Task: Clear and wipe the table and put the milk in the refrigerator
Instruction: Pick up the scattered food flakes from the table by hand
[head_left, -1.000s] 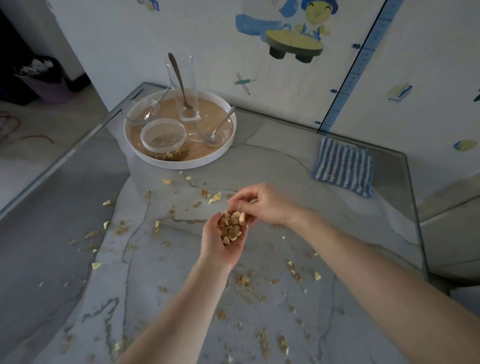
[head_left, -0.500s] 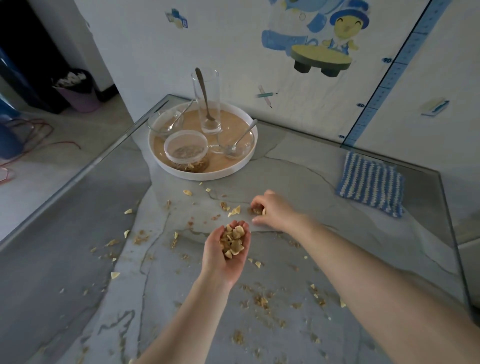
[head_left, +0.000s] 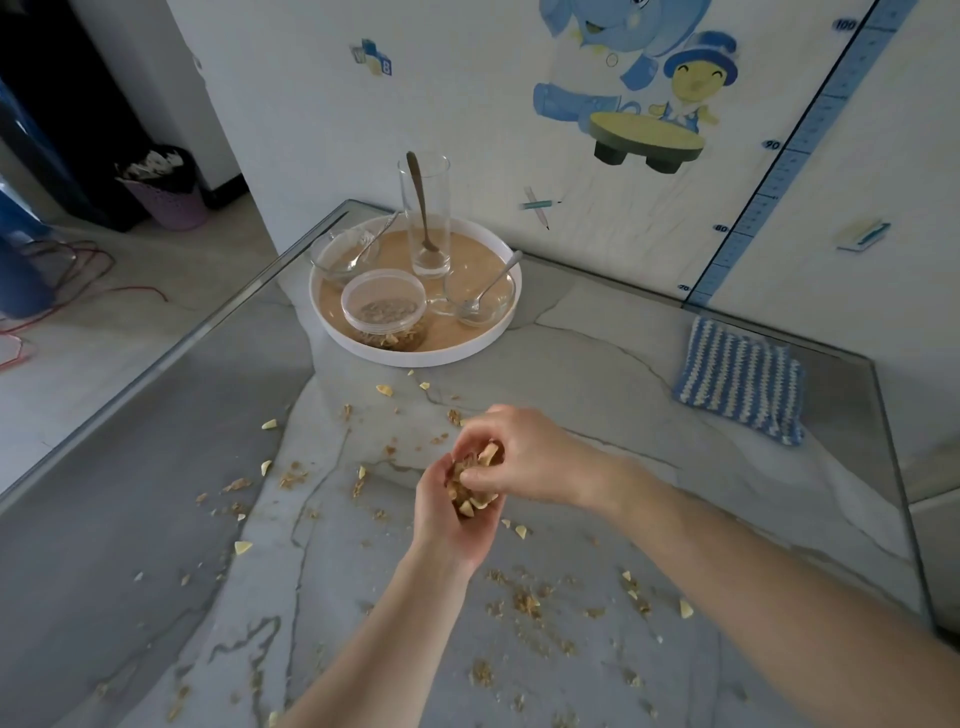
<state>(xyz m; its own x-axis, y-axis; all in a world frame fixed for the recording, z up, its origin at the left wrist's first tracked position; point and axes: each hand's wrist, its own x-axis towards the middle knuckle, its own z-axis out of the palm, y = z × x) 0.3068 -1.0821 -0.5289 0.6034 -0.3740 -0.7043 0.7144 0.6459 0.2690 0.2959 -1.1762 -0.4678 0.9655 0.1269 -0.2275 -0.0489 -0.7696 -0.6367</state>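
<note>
**Trainee:** Found the scraps (head_left: 470, 499) where?

**Supervisor:** Found them heaped in the cupped left hand (head_left: 441, 525), palm up, fingers curled round the pile, above the tabletop (head_left: 623, 364). Found the right hand (head_left: 530, 457) directly over the heap, fingertips curled and pinching pieces at its top. Noted loose crumbs (head_left: 524, 603) spread over the tabletop on all sides of both hands. Saw no milk in view.

**Trainee:** Judged what as the likely faults?

**Supervisor:** Judged the heap near full. Expected spillage onto the tabletop from any tilt of the left palm, or from more pieces pressed on top. Expected crushing of the brittle pieces under a firm pinch, with finer debris as the result. Flagged the fine crumbs as too small for picking, and recommended the striped cloth (head_left: 737, 384) for those. Flagged a carry to the purple waste basket (head_left: 166, 202), well apart on the floor, as a drop risk.

**Trainee:** Recorded which materials?

**Supervisor:** Recorded the scraps as pale, dry, angular chips mixed with brown flaky bits. Recorded the tabletop as smooth, reflective, grey and veined like marble. Recorded the cloth as knitted, ribbed, soft, blue and white, lying flat near the right edge. Recorded a round white tray (head_left: 415, 358) at the far side, tan inside, carrying a tall clear glass (head_left: 423, 208) with a spoon leaning in it, clear bowls and a lidded clear tub (head_left: 384, 312).
</note>
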